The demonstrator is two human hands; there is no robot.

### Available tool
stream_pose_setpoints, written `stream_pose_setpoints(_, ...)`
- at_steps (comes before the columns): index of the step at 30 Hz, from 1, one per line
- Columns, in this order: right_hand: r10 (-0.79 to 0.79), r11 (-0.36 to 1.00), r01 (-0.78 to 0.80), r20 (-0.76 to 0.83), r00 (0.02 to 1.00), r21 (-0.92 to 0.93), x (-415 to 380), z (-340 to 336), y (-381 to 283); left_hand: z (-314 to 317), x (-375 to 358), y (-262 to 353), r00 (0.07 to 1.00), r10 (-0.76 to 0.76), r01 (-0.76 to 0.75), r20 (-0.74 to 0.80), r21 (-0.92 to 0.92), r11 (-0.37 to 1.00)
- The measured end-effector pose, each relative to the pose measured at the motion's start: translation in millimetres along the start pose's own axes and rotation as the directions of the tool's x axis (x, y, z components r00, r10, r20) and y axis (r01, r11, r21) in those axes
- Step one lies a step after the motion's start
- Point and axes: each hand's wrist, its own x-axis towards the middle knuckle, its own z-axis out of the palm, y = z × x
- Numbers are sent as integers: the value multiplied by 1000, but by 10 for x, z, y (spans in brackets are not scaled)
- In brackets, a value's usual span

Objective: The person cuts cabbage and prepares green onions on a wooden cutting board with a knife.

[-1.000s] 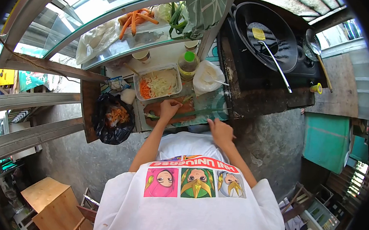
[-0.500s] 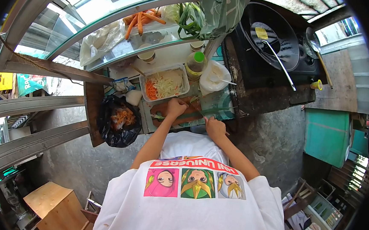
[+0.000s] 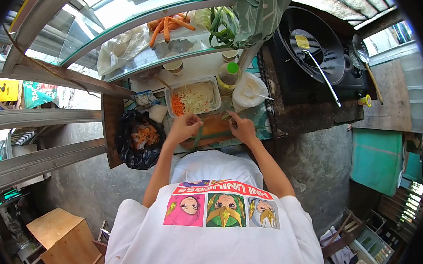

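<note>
Over the brown cutting board [image 3: 215,128], my left hand [image 3: 186,127] is closed in a pinch. A narrow green leaf strip [image 3: 198,137] runs down from its fingertips across the board. My right hand [image 3: 243,130] is at the board's right side with its fingers curled together. Something small and greenish shows at those fingertips, too small to name. Just beyond both hands, a clear plastic tub [image 3: 218,94] holds shredded cabbage [image 3: 196,100] and shredded carrot [image 3: 177,104]. I cannot make out a knife.
A black bag [image 3: 138,159] of orange peelings stands left. Behind the tub are a green-capped bottle [image 3: 228,75] and a white bag [image 3: 249,91]. Carrots [image 3: 172,25] lie on the glass shelf. A wok [image 3: 319,66] with a spatula sits on the stove at right.
My left hand has moved left and the green strip now shows at its fingers. My right hand has moved up onto the board; the thin blade-like shape by it no longer shows.
</note>
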Motion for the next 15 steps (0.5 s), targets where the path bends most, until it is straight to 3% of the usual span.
stream_pose_setpoints(2,-67,986,74,54,996,-150,109,196,91,-184,-160,-53,1000,-14,9,-13,-312,950)
stream_pose_setpoints(3,-78,986,86,62,995,-144,115,247,121,-265,-236,-87,999,-21,12,-26,-314,950)
stream_pose_setpoints(5,-65,978,91,141,988,-187,129,309,201,-415,-393,-153,984,-149,67,-97,-572,818)
stream_pose_setpoints(9,-147,985,158,137,980,-71,135,285,-32,-587,-851,-238,947,-239,1,-214,-745,668)
stream_pose_setpoints(11,-246,958,225,108,963,176,219,205,-524,-637,-1063,-326,944,-239,-44,-229,-802,595)
stream_pose_setpoints(13,-349,888,313,52,936,336,394,260,-1051,-633,-1200,-375,934,-257,-43,-247,-794,606)
stream_pose_setpoints(15,-348,778,78,325,880,623,539,32,-1729,-606,-1279,-466,942,-280,29,-185,-786,617)
